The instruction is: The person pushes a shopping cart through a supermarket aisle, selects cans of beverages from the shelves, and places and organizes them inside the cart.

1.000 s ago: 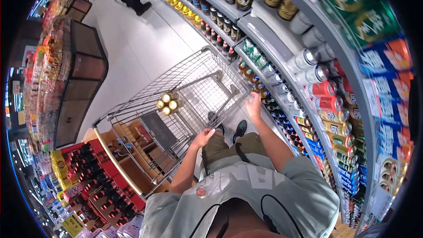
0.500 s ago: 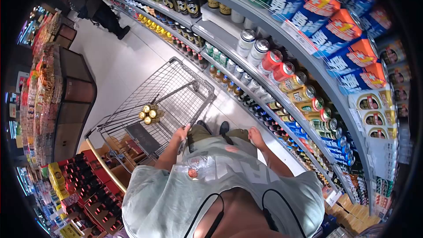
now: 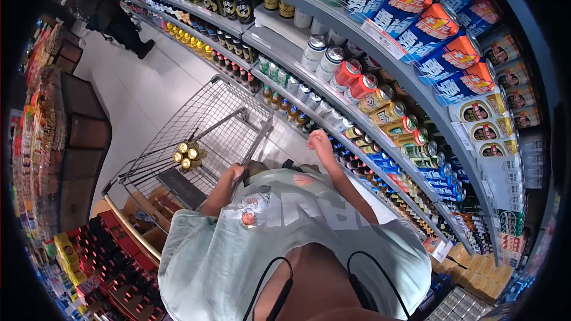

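My left hand (image 3: 236,171) is closed on the near rim of a grey wire shopping cart (image 3: 223,92), on the side by my body. Several gold-topped cans (image 3: 189,156) stand grouped inside the cart, away from that hand. In front of my chest, my right hand (image 3: 319,141) is raised with loosely bent fingers and no visible object in it. Closest to it is the drinks shelving, where silver cans (image 3: 331,62) and red cans (image 3: 348,74) line a middle shelf. The hand appears apart from them.
Large blue-and-orange cans (image 3: 404,15) fill the upper shelf on the right. A person in dark clothes (image 3: 107,12) stands farther up the aisle. To the left is a dark display stand (image 3: 86,134) with packaged goods; dark bottles in red cases (image 3: 119,255) stand at lower left.
My right hand has risen forward from beside my waist toward the shelves. My left hand stays on the cart. The whole view has shifted slightly, moving the shelves and cart leftward in the picture.
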Demonstrator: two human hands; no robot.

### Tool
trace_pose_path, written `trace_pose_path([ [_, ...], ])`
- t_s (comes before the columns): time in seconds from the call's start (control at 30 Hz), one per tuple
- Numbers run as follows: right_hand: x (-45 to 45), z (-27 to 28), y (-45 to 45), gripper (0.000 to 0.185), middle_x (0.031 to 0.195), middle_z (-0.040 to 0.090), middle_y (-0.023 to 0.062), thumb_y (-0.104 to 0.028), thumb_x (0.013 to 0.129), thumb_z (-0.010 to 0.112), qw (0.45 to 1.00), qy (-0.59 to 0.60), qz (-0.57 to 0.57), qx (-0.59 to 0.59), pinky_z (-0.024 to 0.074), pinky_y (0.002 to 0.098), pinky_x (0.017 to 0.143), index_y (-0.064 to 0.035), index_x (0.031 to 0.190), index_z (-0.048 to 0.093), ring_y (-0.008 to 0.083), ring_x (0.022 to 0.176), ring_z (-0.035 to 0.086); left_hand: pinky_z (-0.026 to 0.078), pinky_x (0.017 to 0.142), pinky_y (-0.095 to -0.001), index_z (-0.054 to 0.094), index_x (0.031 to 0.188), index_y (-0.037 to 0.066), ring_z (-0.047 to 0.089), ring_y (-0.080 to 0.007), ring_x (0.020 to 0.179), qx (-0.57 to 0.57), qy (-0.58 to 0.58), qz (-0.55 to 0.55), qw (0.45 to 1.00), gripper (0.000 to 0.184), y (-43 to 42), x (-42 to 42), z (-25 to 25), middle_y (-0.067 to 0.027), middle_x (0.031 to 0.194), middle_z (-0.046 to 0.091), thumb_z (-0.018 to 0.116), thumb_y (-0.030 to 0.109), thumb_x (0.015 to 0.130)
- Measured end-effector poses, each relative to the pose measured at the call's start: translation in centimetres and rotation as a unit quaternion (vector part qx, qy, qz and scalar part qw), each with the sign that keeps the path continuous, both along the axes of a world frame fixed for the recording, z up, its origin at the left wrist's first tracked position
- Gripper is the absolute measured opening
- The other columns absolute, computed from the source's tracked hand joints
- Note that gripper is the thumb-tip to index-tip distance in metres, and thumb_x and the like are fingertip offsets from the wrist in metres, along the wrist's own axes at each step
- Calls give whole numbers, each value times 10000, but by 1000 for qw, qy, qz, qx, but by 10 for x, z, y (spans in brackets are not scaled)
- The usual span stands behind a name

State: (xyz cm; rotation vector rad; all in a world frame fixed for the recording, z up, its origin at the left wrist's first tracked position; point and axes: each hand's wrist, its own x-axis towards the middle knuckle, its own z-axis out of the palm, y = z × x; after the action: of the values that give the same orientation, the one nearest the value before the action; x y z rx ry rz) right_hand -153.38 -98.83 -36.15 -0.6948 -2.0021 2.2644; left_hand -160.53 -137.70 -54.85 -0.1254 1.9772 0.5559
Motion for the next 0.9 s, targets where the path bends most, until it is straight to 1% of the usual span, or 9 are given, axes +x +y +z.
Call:
trace_pose_path([
  [0.2, -92, 100, 18, 118, 914, 651, -1, -61, 922, 625, 975, 127, 123, 135, 463, 224, 746, -42, 1039, 618, 64, 824, 583, 479, 1002, -397, 580, 1307, -41, 624, -358, 1182, 45, 131, 82, 987, 707, 9, 25, 53, -272, 1260, 638, 679, 456, 815],
  [0.33, -151, 153, 48, 182, 938, 620, -29, -109, 900, 715, 943, 179, 100, 261, 454, 231, 702, -57, 1020, 587, 57, 778, 536, 483, 986, -386, 565, 1306, -44, 634, -349, 1151, 125, 137, 102, 977, 747, -19, 42, 9, -256, 1214, 658, 739, 461, 783],
  [0.4, -173, 193, 48, 278, 1015, 639, 44, -121, 874, 741, 903, 168, 69, 389, 483, 268, 772, -36, 1074, 567, 121, 884, 592, 487, 961, -363, 577, 1280, -31, 640, -303, 1095, 217, 143, 170, 950, 719, -34, 50, -23, -205, 1158, 675, 776, 440, 774],
  [0.47, -198, 198, 63, 423, 1129, 651, 170, -212, 873, 726, 808, 201, 81, 548, 479, 411, 969, -35, 1211, 541, 325, 1082, 629, 483, 943, -345, 571, 1294, -10, 623, -247, 1057, 218, 100, 161, 957, 717, -42, 49, -1, -161, 1148, 667, 792, 427, 770],
  [0.53, -208, 211, 59, 521, 1231, 629, 215, -251, 880, 707, 777, 172, 115, 594, 453, 435, 1023, -32, 1306, 503, 371, 1202, 588, 481, 931, -333, 562, 1313, 6, 612, -222, 1034, 323, 82, 167, 928, 726, -52, 55, -8, -143, 1146, 659, 793, 427, 769],
  [0.63, -221, 218, 54, 616, 1311, 588, 241, -310, 877, 701, 777, 37, 155, 609, 428, 428, 1059, -29, 1371, 463, 381, 1270, 544, 462, 975, -339, 532, 1357, -2, 597, -239, 1106, 336, 75, 144, 928, 778, -56, 56, 39, -167, 1214, 644, 785, 427, 759],
  [0.7, -234, 203, 67, 661, 1325, 572, 248, -335, 872, 704, 770, 33, 167, 615, 418, 424, 1070, -26, 1394, 442, 379, 1283, 530, 411, 1078, -366, 458, 1441, -27, 545, -304, 1272, 345, 106, 103, 927, 885, -57, 62, 15, -229, 1366, 577, 770, 430, 750],
  [0.8, -251, 196, 88, 797, 1401, 500, 263, -405, 854, 713, 774, 61, 232, 586, 372, 424, 1115, -22, 1464, 371, 386, 1343, 462, 370, 1126, -383, 398, 1480, -38, 489, -325, 1348, 320, 146, 66, 934, 924, -57, 63, 53, -242, 1444, 514, 751, 445, 776],
  [0.9, -271, 149, 128, 920, 1459, 426, 289, -435, 833, 740, 729, 104, 220, 639, 304, 423, 1167, 10, 1506, 298, 409, 1406, 371, 358, 1123, -362, 399, 1484, -27, 474, -285, 1350, 408, 157, 87, 895, 756, -53, 78, 92, -206, 1453, 508, 664, 394, 915],
])
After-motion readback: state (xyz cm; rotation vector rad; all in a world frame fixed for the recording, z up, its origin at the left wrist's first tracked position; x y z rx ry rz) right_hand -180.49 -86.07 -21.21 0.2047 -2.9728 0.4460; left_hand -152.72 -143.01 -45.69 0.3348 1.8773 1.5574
